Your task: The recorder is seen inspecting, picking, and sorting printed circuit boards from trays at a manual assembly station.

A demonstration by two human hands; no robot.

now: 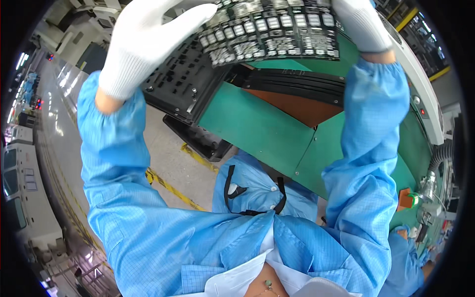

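Observation:
A dark circuit board panel (269,32), crowded with silvery shield cans and small parts, is held up at the top of the head view. My left hand (141,37), in a white knit glove, grips its left edge with the thumb stretched along it. At the panel's right edge is my right hand (361,24), gloved too and closed on that side; its fingertips run out of the picture. Below the panel lie a black fixture plate (170,86) with cutouts and screws, and a curved black slotted strip (297,81) above a brown board (297,106).
A green mat (252,128) covers the bench. Under the fixture plate sits a black bin (198,141). Yellow-black tape (180,190) marks the floor. To the right are a white machine edge (423,99), an orange block (404,199), and another person's blue sleeve (403,262).

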